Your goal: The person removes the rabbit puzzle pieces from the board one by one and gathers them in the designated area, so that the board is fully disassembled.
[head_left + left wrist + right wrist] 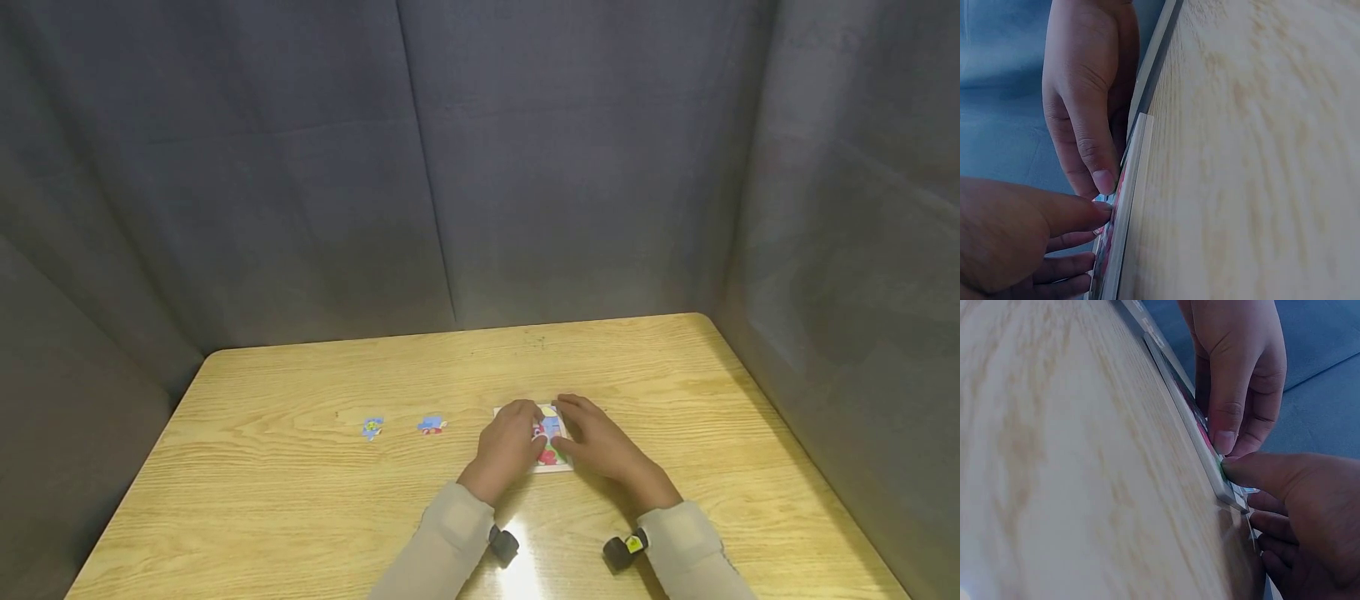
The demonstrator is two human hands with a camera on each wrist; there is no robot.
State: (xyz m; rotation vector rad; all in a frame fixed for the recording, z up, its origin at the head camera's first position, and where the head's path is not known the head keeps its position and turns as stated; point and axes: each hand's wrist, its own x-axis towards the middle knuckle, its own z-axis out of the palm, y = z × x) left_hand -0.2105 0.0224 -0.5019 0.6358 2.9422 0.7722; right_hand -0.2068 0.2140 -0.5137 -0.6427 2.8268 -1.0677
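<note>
Currently, I am observing the left hand and right hand, both resting relaxed and released, thumbs touching the framed puzzle between them, on the wooden table, two loose pieces lying leftward.

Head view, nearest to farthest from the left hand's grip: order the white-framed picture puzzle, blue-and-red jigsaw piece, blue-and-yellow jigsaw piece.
1. White-framed puzzle: rightmost, partly covered.
2. Blue-and-red piece: left of it.
3. Blue-and-yellow piece: farthest left.
</note>
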